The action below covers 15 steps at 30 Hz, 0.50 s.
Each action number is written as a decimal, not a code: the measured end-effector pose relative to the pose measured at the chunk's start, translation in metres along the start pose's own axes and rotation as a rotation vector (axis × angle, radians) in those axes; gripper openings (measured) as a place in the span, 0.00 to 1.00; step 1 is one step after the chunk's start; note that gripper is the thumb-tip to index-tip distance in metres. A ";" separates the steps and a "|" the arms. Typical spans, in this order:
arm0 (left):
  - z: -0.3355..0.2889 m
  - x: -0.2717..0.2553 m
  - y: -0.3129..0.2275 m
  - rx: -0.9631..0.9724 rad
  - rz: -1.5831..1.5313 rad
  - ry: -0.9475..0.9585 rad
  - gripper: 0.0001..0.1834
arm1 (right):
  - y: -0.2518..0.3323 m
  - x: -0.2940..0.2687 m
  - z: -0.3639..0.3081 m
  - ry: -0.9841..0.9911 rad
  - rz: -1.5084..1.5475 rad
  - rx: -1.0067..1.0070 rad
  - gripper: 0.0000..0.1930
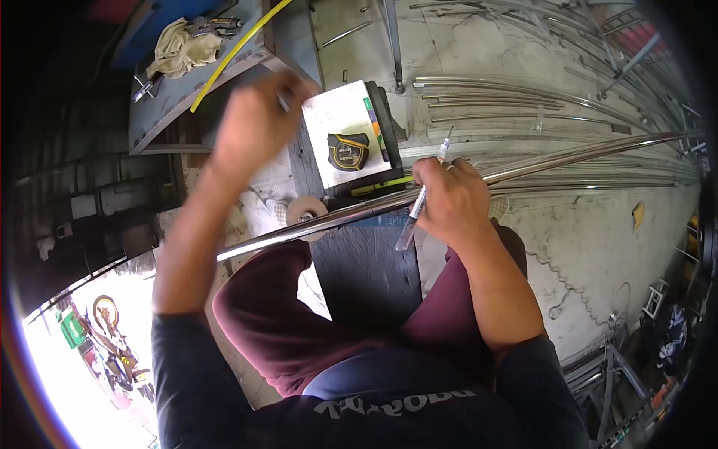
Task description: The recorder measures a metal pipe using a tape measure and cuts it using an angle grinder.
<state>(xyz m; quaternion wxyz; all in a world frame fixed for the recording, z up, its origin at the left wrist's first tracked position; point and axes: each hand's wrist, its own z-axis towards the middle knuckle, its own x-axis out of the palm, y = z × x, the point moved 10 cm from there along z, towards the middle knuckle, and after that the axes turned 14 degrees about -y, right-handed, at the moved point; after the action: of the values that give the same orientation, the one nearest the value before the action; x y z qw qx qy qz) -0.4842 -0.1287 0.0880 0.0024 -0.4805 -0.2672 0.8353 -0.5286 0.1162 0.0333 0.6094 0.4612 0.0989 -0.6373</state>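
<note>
Item: pair of legs in maroon trousers (277, 322), bending to either side of a narrow dark desk (366, 273).

Item: right hand (452, 198), its grip pinching a slim marker pen (419, 202); the pen is slanting, thin tip pointing up and away from the body.

Item: long shiny metal tube (321, 222), running crosswise above the desk and passing under the right hand, its left end sitting over the left knee.

Item: roll of tape (305, 212), partly hiding behind the tube.

Item: notebook (336, 112), white page showing, coloured tabs edging its right side, resting on a dark object.

Item: tape measure (348, 152), black and yellow, lying on the notebook.

Item: left hand (262, 123), hovering left of the notebook, blurring; something pale is showing at the fingers, but whether the grip is pinching it cannot be told.

Item: beige cloth (183, 49), lying on a grey panel (176, 96), with a yellow strip (239, 56) crossing beside it.

Item: loose metal tubes (508, 91), lying along the floor (538, 224) at right.
</note>
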 end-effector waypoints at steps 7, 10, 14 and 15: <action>-0.135 0.043 -0.146 0.087 -0.070 0.189 0.16 | -0.001 0.003 0.000 0.077 0.055 0.032 0.20; -0.150 0.037 -0.149 -0.145 -0.141 0.194 0.12 | 0.000 0.015 -0.009 0.081 -0.050 -0.005 0.19; -0.189 0.030 -0.148 -0.703 -0.562 0.782 0.15 | 0.002 0.006 -0.009 0.002 -0.014 -0.025 0.19; -0.184 0.018 -0.132 -0.763 -0.421 0.611 0.11 | 0.003 0.001 -0.010 -0.003 -0.020 -0.028 0.19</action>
<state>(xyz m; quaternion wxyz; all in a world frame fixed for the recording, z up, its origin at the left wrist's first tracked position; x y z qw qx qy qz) -0.3790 0.0709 0.0597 0.0730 -0.6045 -0.6299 0.4822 -0.5212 0.1213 0.0281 0.6095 0.4506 0.1112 -0.6427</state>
